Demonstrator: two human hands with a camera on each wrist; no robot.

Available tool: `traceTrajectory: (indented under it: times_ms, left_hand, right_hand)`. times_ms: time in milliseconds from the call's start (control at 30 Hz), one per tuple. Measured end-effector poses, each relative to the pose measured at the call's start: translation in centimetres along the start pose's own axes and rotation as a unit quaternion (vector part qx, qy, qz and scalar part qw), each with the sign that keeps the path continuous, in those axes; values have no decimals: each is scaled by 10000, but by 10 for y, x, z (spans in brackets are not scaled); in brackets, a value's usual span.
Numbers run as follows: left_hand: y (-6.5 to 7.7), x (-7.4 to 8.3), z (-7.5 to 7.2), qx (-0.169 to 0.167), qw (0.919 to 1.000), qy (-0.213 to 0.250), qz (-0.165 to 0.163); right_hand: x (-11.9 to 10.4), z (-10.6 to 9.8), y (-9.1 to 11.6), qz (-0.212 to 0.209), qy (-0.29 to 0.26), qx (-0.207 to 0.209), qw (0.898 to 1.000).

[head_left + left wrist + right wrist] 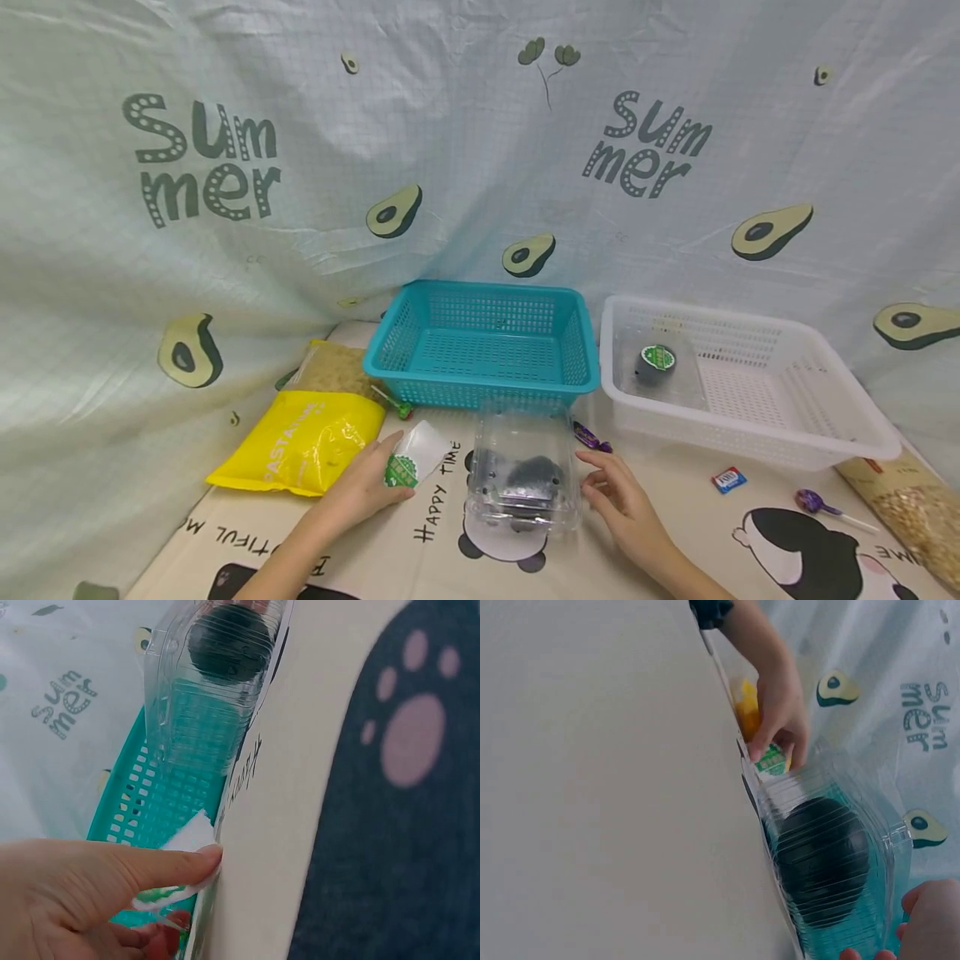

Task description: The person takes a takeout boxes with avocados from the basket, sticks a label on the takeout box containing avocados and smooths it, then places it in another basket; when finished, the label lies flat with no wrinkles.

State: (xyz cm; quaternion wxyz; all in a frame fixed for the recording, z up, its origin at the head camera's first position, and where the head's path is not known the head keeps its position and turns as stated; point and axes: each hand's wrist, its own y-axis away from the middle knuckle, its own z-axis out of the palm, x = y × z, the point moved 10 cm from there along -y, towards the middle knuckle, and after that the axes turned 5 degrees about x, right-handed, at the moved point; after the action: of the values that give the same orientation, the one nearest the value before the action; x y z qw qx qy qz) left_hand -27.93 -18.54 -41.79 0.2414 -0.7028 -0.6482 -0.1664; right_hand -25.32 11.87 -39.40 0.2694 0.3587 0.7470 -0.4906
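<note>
A clear plastic clamshell box [517,429] sits mid-table with a dark oval item [823,862] inside, perhaps an avocado. Left of it, my left hand [367,483] pinches a small white paper [426,446] bearing a green label [401,472] between thumb and fingers. My right hand [626,510] is at the box's right side, its fingers loosely bent and gripping nothing; whether a fingertip touches the plastic I cannot tell. A second clear box [693,367], with a dark item under a green round label [657,358], lies in the white basket [750,437].
Behind the box stands a teal basket [480,387]. On the left lie a yellow pasta bag [330,433] and a green lollipop [403,409]. A purple-wrapped candy [588,435], a small red-blue packet [729,479], a purple lollipop [810,501] and a grain bag [907,508] are rightward.
</note>
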Motion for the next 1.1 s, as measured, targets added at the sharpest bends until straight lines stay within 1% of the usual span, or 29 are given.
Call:
traceTrajectory:
  times_ms: [67, 133, 200, 267, 367, 467, 500, 567, 667, 733, 800, 900, 1000, 1100]
  left_hand:
    - [-2, -1, -2, 68, 9997, 236, -88]
    - [-2, 1, -6, 165, 9989, 430, -82]
    - [-1, 5, -10, 272, 9974, 656, -76]
    - [2, 13, -16, 401, 9961, 785, -4]
    - [10, 37, -29, 595, 9936, 882, 373]
    - [18, 69, -37, 628, 9896, 955, 876]
    - [20, 80, -38, 618, 9870, 1010, 1087]
    - [22, 100, -38, 536, 9818, 1165, 1403]
    - [23, 126, -35, 432, 9716, 1433, 1833]
    - [23, 140, -33, 416, 9636, 1544, 2141]
    - [24, 151, -30, 445, 9555, 1607, 2433]
    - [26, 160, -28, 524, 9477, 1620, 2701]
    - [26, 164, -27, 557, 9446, 1641, 2789]
    - [25, 164, -24, 479, 9460, 1651, 2747]
  right_hand:
    - [4, -1, 0, -106, -8, 58, 9999]
    - [3, -5, -1, -289, 109, 163, 9994]
    - [-6, -10, -4, -638, 237, 298, 9972]
    - [-23, -15, -8, -1084, 305, 432, 9927]
    - [-59, -19, -17, -1744, 226, 524, 9830]
    - [-93, -14, -27, -2241, 52, 501, 9733]
    - [-100, -11, -31, -2344, 21, 467, 9710]
    - [-108, -3, -36, -2502, -31, 376, 9675]
    - [-110, 13, -45, -2449, 108, 205, 9693]
    - [-108, 23, -50, -2250, 237, 63, 9741]
    - [-104, 30, -54, -2062, 347, -17, 9779]
    - [-99, 35, -56, -1795, 372, -55, 9830]
    - [-96, 36, -57, -1618, 281, -77, 9864]
    - [-91, 35, -57, -1412, 186, -112, 9897]
